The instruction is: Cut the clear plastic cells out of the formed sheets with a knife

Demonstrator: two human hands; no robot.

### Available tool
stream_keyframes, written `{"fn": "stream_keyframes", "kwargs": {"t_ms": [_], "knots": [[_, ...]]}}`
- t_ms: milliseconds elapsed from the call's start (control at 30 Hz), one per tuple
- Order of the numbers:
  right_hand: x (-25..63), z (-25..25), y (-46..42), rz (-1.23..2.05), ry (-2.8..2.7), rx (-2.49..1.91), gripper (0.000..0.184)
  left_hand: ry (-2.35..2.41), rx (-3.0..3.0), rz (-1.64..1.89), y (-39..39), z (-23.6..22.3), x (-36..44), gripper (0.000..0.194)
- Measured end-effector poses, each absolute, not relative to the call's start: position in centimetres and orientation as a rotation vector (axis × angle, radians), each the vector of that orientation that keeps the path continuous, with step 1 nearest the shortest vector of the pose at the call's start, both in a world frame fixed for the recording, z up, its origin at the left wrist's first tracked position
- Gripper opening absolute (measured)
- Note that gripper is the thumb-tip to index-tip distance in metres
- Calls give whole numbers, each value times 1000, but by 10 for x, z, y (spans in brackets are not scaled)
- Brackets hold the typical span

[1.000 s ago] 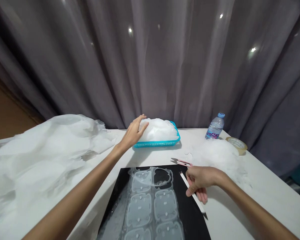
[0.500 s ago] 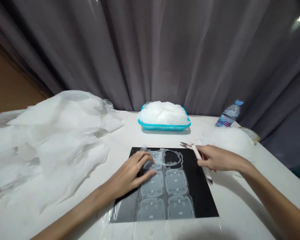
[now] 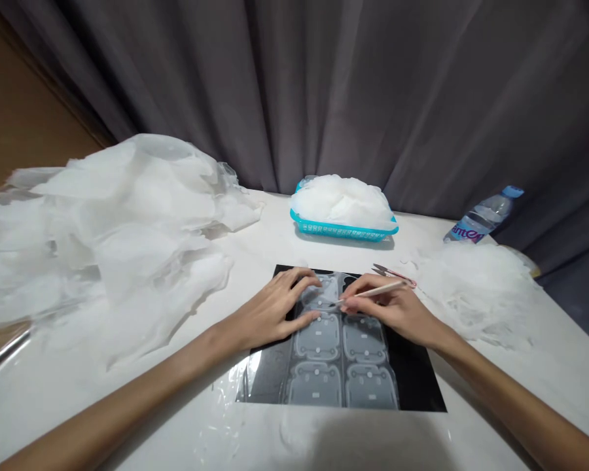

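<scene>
A translucent sheet of moulded rounded panels [image 3: 317,337] lies on a black mat [image 3: 417,379] before me. My left hand [image 3: 287,304] rests on the sheet's upper left, its fingers spread and bent over a top panel. In a pen grip, my right hand [image 3: 385,304] holds a slim white craft knife [image 3: 380,290]. The knife's dark tip touches or nearly touches the sheet by the top left panel, close to my left fingertips. Part of the top right panel area is hidden under my right hand. Small scissors [image 3: 395,273] lie just behind that hand.
A big heap of thin white sheets [image 3: 142,209] covers the table's left side. At the back stands a turquoise basket [image 3: 343,230] piled with white material. White scraps [image 3: 481,294] lie on the right, in front of a tilted-looking water bottle [image 3: 485,216]. A grey curtain [image 3: 353,85] hangs behind.
My right hand has moved left from beside the scissors onto the sheet, bringing the craft knife's tip to the top panels. My left hand stays on the sheet. The view has shifted slightly.
</scene>
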State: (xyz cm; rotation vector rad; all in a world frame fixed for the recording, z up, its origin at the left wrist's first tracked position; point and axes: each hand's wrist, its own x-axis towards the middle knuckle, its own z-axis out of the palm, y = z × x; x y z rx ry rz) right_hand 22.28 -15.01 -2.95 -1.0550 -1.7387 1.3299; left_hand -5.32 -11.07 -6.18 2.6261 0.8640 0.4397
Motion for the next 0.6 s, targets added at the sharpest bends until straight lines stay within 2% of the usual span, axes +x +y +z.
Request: {"fn": "stream_keyframes", "kwargs": {"t_ms": [100,200,400,600], "knots": [[222,-32,-151,1084,-1858,-1097,27,946,2586,471,-108,-64,-54,65],[225,-36,-147,942,-1864,-1165,27,1017,2551,453,-103,-65,-53,80],[231,-47,-139,1262,-1783,-1130,54,1074,2423,412,-85,-54,-52,46],[243,-51,-134,1180,-1930,-1201,57,915,2307,184,-67,-27,-65,45]]}}
